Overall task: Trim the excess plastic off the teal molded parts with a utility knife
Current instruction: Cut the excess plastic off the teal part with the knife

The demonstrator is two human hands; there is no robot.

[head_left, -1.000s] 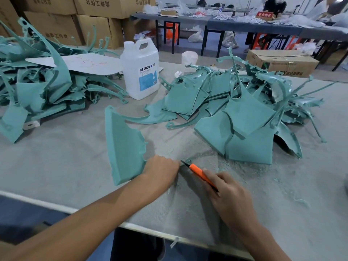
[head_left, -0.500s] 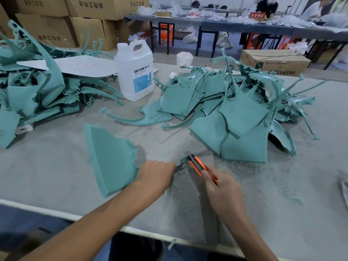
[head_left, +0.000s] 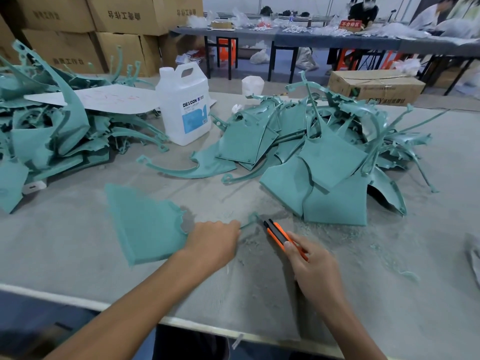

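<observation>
Teal part (head_left: 145, 224) lies on the grey worktop (head_left: 78, 268) nr the front edge. L hand (head_left: 213, 242) is curled over its thin arm, knuckles up, gripping it. R hand (head_left: 314, 271) grips an orange knife (head_left: 279, 235), forefinger along the top, tip just beside the arm's hooked end. Teal shavings lie round both hands. Part piles sit at left (head_left: 39, 136) & right (head_left: 330, 162), w/ a white jug (head_left: 184, 105) between. Cardboard boxes (head_left: 124, 14) are stacked behind.
</observation>
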